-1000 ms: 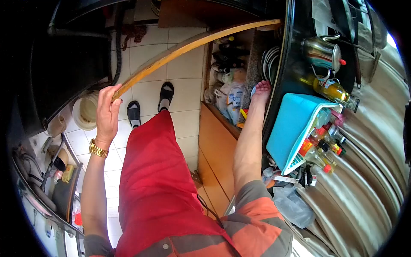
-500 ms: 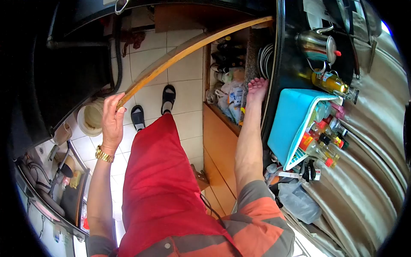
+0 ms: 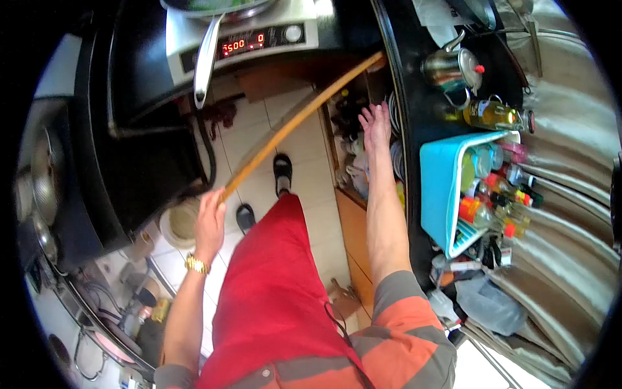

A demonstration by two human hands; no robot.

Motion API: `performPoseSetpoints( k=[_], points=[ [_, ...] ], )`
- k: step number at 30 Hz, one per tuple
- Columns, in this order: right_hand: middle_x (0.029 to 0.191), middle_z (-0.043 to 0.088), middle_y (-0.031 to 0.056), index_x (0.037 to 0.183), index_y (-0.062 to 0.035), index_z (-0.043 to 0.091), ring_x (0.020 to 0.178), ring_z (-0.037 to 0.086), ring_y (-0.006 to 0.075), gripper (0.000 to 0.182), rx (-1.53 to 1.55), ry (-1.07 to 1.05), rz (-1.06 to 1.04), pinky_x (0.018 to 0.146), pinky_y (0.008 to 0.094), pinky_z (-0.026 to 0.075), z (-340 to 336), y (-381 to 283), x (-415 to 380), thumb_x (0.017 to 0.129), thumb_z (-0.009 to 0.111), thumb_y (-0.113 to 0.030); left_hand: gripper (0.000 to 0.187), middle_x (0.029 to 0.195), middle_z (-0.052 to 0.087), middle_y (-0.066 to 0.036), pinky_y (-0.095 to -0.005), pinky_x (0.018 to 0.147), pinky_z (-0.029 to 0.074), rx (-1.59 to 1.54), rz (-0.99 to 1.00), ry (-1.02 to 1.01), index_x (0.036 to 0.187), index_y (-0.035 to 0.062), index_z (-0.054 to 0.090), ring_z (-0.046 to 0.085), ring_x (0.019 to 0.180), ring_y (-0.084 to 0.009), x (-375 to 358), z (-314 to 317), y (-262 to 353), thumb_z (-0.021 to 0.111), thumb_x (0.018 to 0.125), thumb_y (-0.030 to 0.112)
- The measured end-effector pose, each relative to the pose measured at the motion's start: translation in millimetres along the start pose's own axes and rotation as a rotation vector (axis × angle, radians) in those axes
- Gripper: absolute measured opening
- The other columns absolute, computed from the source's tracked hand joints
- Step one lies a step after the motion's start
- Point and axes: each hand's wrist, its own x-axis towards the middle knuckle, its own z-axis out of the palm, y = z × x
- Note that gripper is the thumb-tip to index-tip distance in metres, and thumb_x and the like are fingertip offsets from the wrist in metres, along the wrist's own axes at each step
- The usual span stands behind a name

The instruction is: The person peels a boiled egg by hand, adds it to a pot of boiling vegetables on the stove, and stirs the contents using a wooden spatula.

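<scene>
My left hand (image 3: 210,223), with a gold watch on the wrist, grips the free end of a wooden cabinet door (image 3: 299,125), which stands swung out over the floor. At the mouth of the cabinet is my right hand (image 3: 376,133), palm showing and fingers stretched out, holding nothing visible. Right beside its fingers are plates (image 3: 396,120), partly hidden by the hand and the counter edge. Dark bottles and plastic bags (image 3: 355,170) fill the shelf to the left of my right forearm.
A cooktop (image 3: 259,44) with a lit display carries a pan whose handle (image 3: 207,61) juts over the counter edge. On the right counter are a metal kettle (image 3: 450,68), an oil bottle (image 3: 492,115) and a blue basket (image 3: 440,188) of bottles. A bucket (image 3: 180,223) stands on the floor.
The view has tilted up, bringing the cooktop and pan into sight. My right hand has shifted slightly and its fingers have straightened. My left hand still holds the door.
</scene>
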Motion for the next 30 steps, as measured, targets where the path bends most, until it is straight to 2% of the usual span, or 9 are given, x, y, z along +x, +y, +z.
performPoseSetpoints(
  k=[1,3,5,7,8,11,16,30],
  points=[
    [0.159,0.038,0.0289,0.166,-0.0052,0.017,0.144,0.045,0.0388,0.073,0.032,-0.008,-0.014,0.117,0.0492,0.043,8,0,23,0.111,0.054,-0.035,0.038,0.138,0.056,-0.019,-0.043,0.105,0.047,0.019,-0.013,-0.012,0.142,0.0057,0.057,0.058,0.126,-0.038,2,-1,3,0.051,0.106,0.016],
    [0.157,0.043,0.0226,0.163,-0.0081,0.029,0.142,0.048,0.0328,0.062,0.002,0.213,-0.083,0.115,0.0471,0.044,9,12,68,0.111,0.053,-0.031,0.038,0.138,0.057,-0.021,-0.043,0.107,0.046,0.029,-0.006,-0.02,0.141,0.0034,0.057,0.057,0.128,-0.0395,6,-2,7,0.051,0.105,0.015],
    [0.161,0.042,0.0217,0.16,-0.0017,0.037,0.143,0.046,0.0316,0.06,-0.087,0.297,-0.012,0.118,0.0423,0.039,18,4,101,0.111,0.053,-0.033,0.039,0.138,0.057,-0.022,-0.0425,0.109,0.045,0.086,-0.042,-0.02,0.141,0.0016,0.057,0.056,0.129,-0.0403,8,-1,9,0.051,0.104,0.014],
    [0.163,0.042,0.0195,0.155,0.0051,0.043,0.142,0.046,0.0314,0.063,-0.33,0.544,0.01,0.118,0.0382,0.037,48,-25,105,0.11,0.053,-0.037,0.039,0.138,0.058,-0.023,-0.0429,0.11,0.044,0.049,-0.119,-0.034,0.141,0.0016,0.056,0.056,0.131,-0.0407,9,1,6,0.051,0.104,0.014],
    [0.163,0.042,0.0194,0.155,0.0051,0.043,0.142,0.046,0.0314,0.063,-0.338,0.581,-0.012,0.118,0.0383,0.037,48,-21,119,0.11,0.053,-0.037,0.039,0.139,0.058,-0.023,-0.0435,0.11,0.045,0.038,-0.163,-0.032,0.141,0.0019,0.057,0.055,0.131,-0.0407,7,3,3,0.051,0.104,0.013],
    [0.162,0.043,0.0193,0.154,0.0051,0.043,0.142,0.046,0.0314,0.062,-0.251,0.615,-0.12,0.118,0.0386,0.037,47,-5,170,0.11,0.053,-0.037,0.042,0.138,0.058,-0.023,-0.0432,0.104,0.051,0.031,-0.227,-0.035,0.141,0.0048,0.057,0.06,0.126,-0.041,11,2,19,0.056,0.099,0.003],
    [0.162,0.043,0.0191,0.154,0.005,0.044,0.141,0.046,0.0313,0.061,-0.155,0.643,-0.269,0.118,0.0391,0.037,48,6,239,0.11,0.053,-0.036,0.044,0.137,0.059,-0.023,-0.0446,0.102,0.052,0.099,-0.267,-0.063,0.141,0.0073,0.056,0.061,0.125,-0.0429,10,1,19,0.058,0.098,0.001],
    [0.16,0.045,0.0186,0.152,0.0047,0.046,0.14,0.047,0.0311,0.058,-0.082,0.681,-0.368,0.118,0.0405,0.038,39,12,266,0.11,0.054,-0.034,0.044,0.135,0.061,-0.021,-0.0454,0.101,0.053,0.146,-0.242,-0.11,0.142,0.0094,0.056,0.062,0.122,-0.0426,14,-5,19,0.06,0.098,0.004]
  ],
)
